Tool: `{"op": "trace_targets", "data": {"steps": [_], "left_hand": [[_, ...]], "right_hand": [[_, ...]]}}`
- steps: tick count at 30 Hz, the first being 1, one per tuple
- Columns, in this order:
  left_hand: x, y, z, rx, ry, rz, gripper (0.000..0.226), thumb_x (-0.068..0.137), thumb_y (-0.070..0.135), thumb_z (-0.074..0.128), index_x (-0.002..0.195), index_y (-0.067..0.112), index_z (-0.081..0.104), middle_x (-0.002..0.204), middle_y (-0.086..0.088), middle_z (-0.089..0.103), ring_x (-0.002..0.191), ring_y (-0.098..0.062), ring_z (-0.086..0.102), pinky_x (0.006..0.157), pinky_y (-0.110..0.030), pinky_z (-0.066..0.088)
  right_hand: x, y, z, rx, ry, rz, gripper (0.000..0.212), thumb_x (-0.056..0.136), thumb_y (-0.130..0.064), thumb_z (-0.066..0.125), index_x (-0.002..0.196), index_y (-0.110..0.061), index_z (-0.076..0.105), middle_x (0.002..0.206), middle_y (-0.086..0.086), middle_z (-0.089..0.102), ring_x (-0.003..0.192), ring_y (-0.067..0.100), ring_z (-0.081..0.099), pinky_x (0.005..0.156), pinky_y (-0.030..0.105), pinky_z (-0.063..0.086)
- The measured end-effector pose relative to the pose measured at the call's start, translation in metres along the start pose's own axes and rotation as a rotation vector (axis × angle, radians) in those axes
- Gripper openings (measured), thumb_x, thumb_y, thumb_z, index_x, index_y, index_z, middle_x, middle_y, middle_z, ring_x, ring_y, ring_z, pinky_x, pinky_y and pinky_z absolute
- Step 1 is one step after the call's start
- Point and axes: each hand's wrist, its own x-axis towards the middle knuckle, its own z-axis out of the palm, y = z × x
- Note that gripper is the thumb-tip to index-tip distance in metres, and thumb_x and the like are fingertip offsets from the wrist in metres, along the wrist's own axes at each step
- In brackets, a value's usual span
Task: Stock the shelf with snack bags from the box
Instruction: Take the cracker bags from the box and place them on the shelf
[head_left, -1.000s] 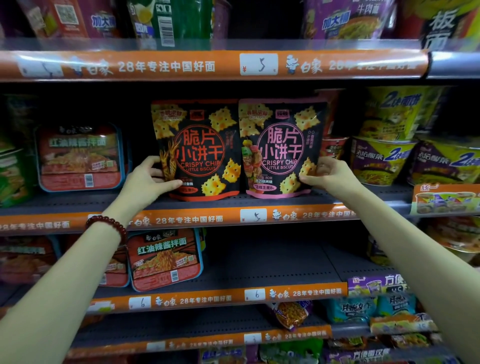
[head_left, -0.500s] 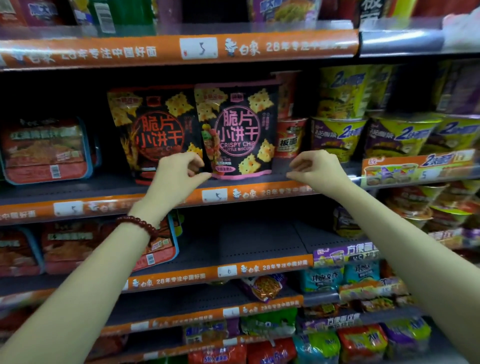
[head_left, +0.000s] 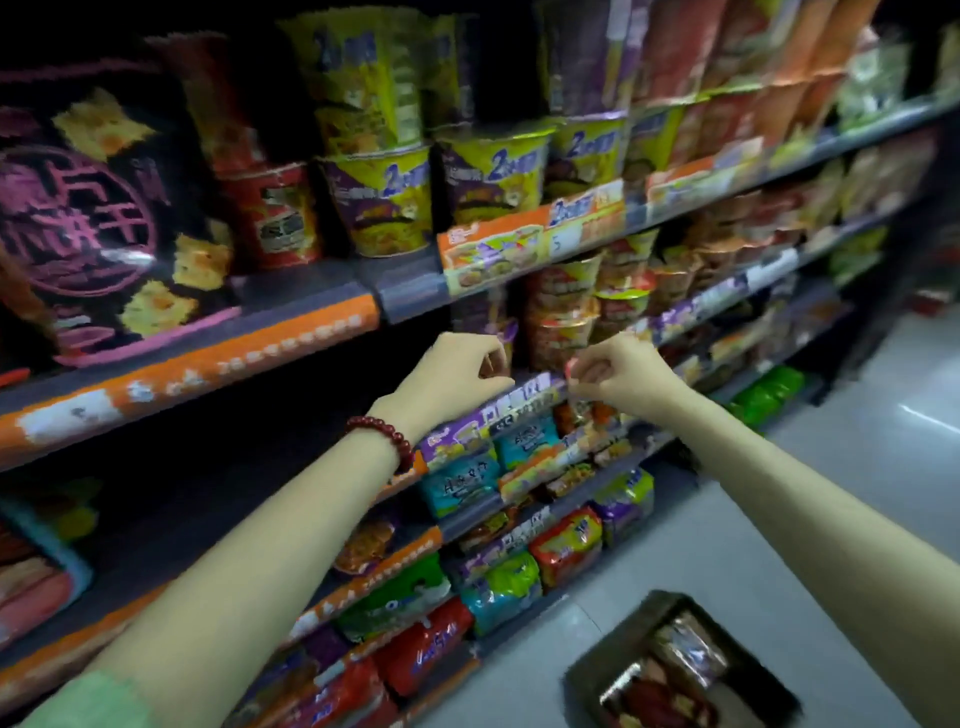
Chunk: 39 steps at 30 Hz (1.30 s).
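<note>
Right now both hands hang empty in front of the shelving, near the centre of the view. The left hand (head_left: 460, 371), with a red bead bracelet (head_left: 384, 434) on its wrist, is loosely curled with the fingers tucked towards the palm and nothing between them. The right hand (head_left: 615, 371) sits just beside it at 3 o'clock, also loosely curled; motion blur hides the fingertips, but no bag shows in it.

One black snack bag (head_left: 104, 223) stands upright on the shelf (head_left: 234, 343) at about 10 o'clock, its base just behind the orange price rail. The cardboard box (head_left: 675, 670) lies on the pale floor (head_left: 857, 493) at about 5 o'clock, well apart from both hands, with more glossy bags (head_left: 670, 675) lying inside it. How many remain is hard to tell through the blur.

Judging from the shiny film, these bags should be light, puffy and slippery, with brittle crackers inside that would break under a hard squeeze. A sensible hold would be a gentle pinch on the flat sealed strip at the top, or an open palm on each side edge, rather than a grip across the belly. The stiff bottom gusset probably lets each bag stand alone once set down squarely. Reaching the box calls for bending down towards 5 o'clock.
</note>
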Motion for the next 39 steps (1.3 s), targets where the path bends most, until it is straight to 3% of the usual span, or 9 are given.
{"op": "trace_targets", "data": {"steps": [3, 7, 16, 19, 24, 28, 32, 36, 39], "left_hand": [[0.037, 0.023, 0.053, -0.013, -0.137, 0.092, 0.022, 0.086, 0.031, 0.066, 0.096, 0.011, 0.065, 0.093, -0.004, 0.069, 0.087, -0.017, 0.064, 0.076, -0.033, 0.053], [0.078, 0.043, 0.134, -0.045, -0.288, 0.207, 0.025, 0.086, 0.029, 0.065, 0.100, 0.009, 0.064, 0.097, -0.006, 0.069, 0.091, -0.019, 0.063, 0.078, -0.033, 0.051], [0.096, 0.064, 0.362, -0.140, -0.521, 0.340, 0.027, 0.084, 0.028, 0.068, 0.103, 0.010, 0.062, 0.097, -0.009, 0.069, 0.092, -0.021, 0.063, 0.076, -0.028, 0.045], [0.082, 0.055, 0.452, -0.179, -0.567, 0.331, 0.031, 0.083, 0.027, 0.069, 0.107, 0.010, 0.063, 0.097, -0.009, 0.068, 0.091, -0.021, 0.063, 0.079, -0.027, 0.045], [0.059, 0.032, 0.586, -0.217, -0.645, 0.324, 0.031, 0.084, 0.029, 0.067, 0.109, 0.012, 0.063, 0.096, -0.008, 0.068, 0.090, -0.022, 0.064, 0.079, -0.029, 0.048], [0.044, 0.006, 0.681, -0.238, -0.669, 0.347, 0.029, 0.085, 0.027, 0.066, 0.109, 0.012, 0.062, 0.101, -0.008, 0.068, 0.093, -0.023, 0.062, 0.077, -0.028, 0.044], [0.033, -0.023, 0.766, -0.262, -0.682, 0.362, 0.037, 0.086, 0.031, 0.064, 0.119, 0.016, 0.059, 0.106, -0.005, 0.068, 0.092, -0.016, 0.060, 0.076, -0.024, 0.043], [0.026, -0.043, 0.837, -0.312, -0.697, 0.361, 0.043, 0.088, 0.033, 0.062, 0.128, 0.017, 0.054, 0.109, -0.002, 0.065, 0.085, -0.011, 0.060, 0.067, -0.014, 0.044], [0.024, -0.055, 0.885, -0.345, -0.705, 0.338, 0.048, 0.088, 0.035, 0.062, 0.132, 0.018, 0.051, 0.114, -0.004, 0.063, 0.091, -0.016, 0.062, 0.078, -0.026, 0.053]], "right_hand": [[-0.020, 0.055, -0.004, 0.011, 0.038, 0.177, 0.024, 0.080, -0.029, 0.074, 0.095, -0.011, 0.070, 0.089, 0.004, 0.071, 0.086, 0.015, 0.064, 0.075, 0.025, 0.049], [-0.057, 0.130, 0.005, 0.028, 0.102, 0.394, 0.021, 0.080, -0.026, 0.075, 0.094, -0.010, 0.071, 0.087, 0.004, 0.071, 0.081, 0.013, 0.063, 0.063, 0.018, 0.040], [-0.163, 0.307, 0.121, 0.200, 0.231, 0.840, 0.023, 0.075, -0.017, 0.078, 0.095, -0.008, 0.071, 0.084, 0.008, 0.070, 0.076, 0.017, 0.064, 0.081, 0.029, 0.052], [-0.193, 0.362, 0.181, 0.227, 0.246, 0.915, 0.024, 0.076, -0.015, 0.077, 0.097, -0.005, 0.071, 0.091, 0.013, 0.072, 0.082, 0.021, 0.067, 0.083, 0.034, 0.053], [-0.223, 0.443, 0.277, 0.266, 0.274, 1.004, 0.025, 0.078, -0.017, 0.077, 0.099, -0.006, 0.069, 0.086, 0.003, 0.066, 0.082, 0.015, 0.062, 0.075, 0.020, 0.043], [-0.233, 0.504, 0.353, 0.292, 0.277, 1.041, 0.025, 0.077, -0.015, 0.078, 0.098, -0.008, 0.067, 0.085, 0.002, 0.064, 0.082, 0.016, 0.061, 0.070, 0.020, 0.043], [-0.239, 0.555, 0.419, 0.274, 0.290, 1.071, 0.025, 0.080, -0.021, 0.075, 0.101, -0.013, 0.066, 0.089, 0.000, 0.064, 0.076, 0.006, 0.057, 0.054, 0.003, 0.041], [-0.243, 0.599, 0.471, 0.255, 0.370, 1.085, 0.028, 0.080, -0.024, 0.075, 0.104, -0.012, 0.066, 0.091, 0.000, 0.066, 0.079, 0.006, 0.058, 0.062, 0.007, 0.041], [-0.245, 0.629, 0.505, 0.255, 0.405, 1.088, 0.030, 0.080, -0.026, 0.075, 0.106, -0.012, 0.067, 0.091, -0.001, 0.067, 0.083, 0.008, 0.061, 0.067, 0.011, 0.043]]}}
